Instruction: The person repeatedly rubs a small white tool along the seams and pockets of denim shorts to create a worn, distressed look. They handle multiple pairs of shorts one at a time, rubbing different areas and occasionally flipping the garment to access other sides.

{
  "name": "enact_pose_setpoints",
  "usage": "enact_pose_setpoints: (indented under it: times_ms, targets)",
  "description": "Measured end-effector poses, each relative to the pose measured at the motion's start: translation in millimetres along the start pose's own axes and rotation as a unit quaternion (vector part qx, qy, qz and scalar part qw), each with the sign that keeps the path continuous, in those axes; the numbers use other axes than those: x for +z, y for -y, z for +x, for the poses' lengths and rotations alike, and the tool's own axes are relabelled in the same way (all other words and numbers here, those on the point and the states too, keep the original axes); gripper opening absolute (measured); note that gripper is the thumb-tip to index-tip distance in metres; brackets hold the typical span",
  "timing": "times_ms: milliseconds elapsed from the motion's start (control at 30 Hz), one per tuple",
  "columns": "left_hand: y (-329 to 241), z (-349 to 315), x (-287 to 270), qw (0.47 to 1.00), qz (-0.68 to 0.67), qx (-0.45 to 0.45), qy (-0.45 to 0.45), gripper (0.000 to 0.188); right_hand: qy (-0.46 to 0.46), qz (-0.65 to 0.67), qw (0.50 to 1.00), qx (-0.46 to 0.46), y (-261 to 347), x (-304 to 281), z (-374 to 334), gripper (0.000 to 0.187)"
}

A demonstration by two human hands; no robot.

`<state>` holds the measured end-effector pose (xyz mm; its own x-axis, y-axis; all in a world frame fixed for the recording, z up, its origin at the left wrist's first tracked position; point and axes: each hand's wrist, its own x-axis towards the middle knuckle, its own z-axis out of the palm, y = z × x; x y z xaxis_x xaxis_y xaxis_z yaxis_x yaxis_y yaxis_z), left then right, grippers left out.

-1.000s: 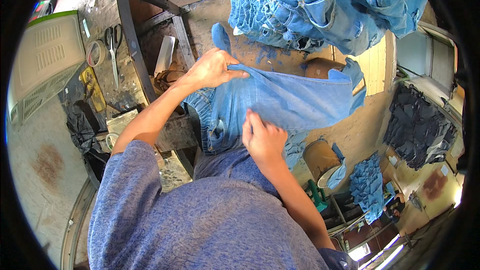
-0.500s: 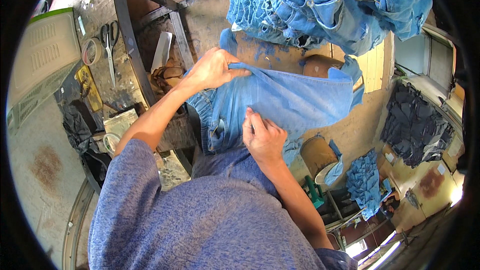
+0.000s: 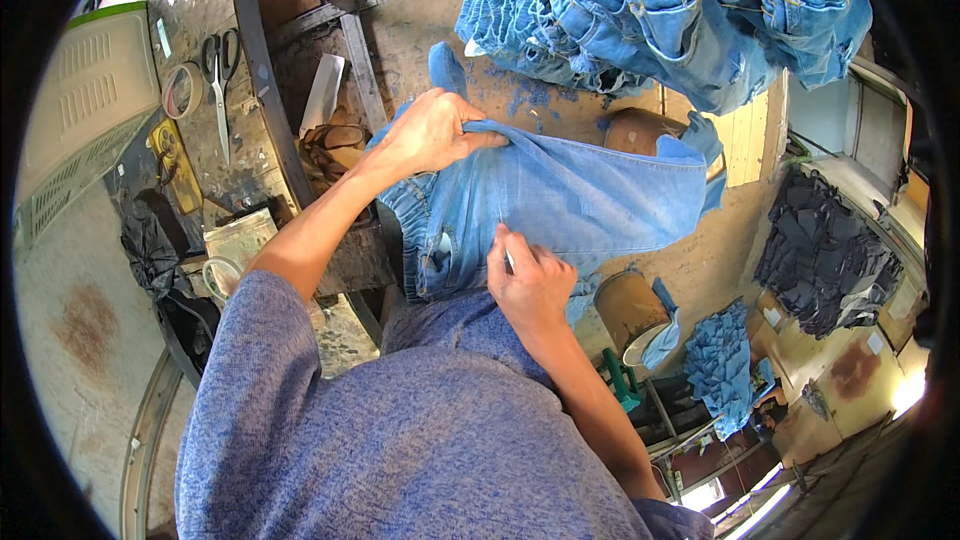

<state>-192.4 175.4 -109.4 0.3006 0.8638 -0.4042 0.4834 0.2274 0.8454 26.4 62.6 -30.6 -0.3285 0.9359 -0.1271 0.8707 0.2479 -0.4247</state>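
Note:
A pair of light-blue denim trousers [image 3: 600, 185] with a gathered waistband lies in front of me, legs stretched to the right. My left hand [image 3: 440, 132] pinches the far edge of the denim between thumb and fingers. Over the near half of the cloth, my right hand [image 3: 530, 280] is closed in a tight grip. A sliver of something pale and thin shows between its fingers, its tip at the cloth; its kind is too small to make out.
A big pile of blue jeans [image 3: 660, 20] is at the far right. Scissors [image 3: 220, 90] and a tape roll [image 3: 182, 90] lie on the left bench. Dark cloth pieces [image 3: 825, 250] are stacked at right, with blue scraps [image 3: 720, 365] lower down. A dark frame post [image 3: 265, 70] stands beside the bench.
The view has shifted slightly. My right hand has moved a little toward me over the denim, and a pale sliver now shows in its fingers. The left hand keeps its pinch.

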Motion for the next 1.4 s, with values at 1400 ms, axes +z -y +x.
enact_pose_setpoints:
  times_ms: [1400]
  targets:
    - [-43,-135,81,0.943,0.254,0.138,-0.165,0.021,-0.114,-0.089,0.968,-0.203,-89,-10,27,0.027]
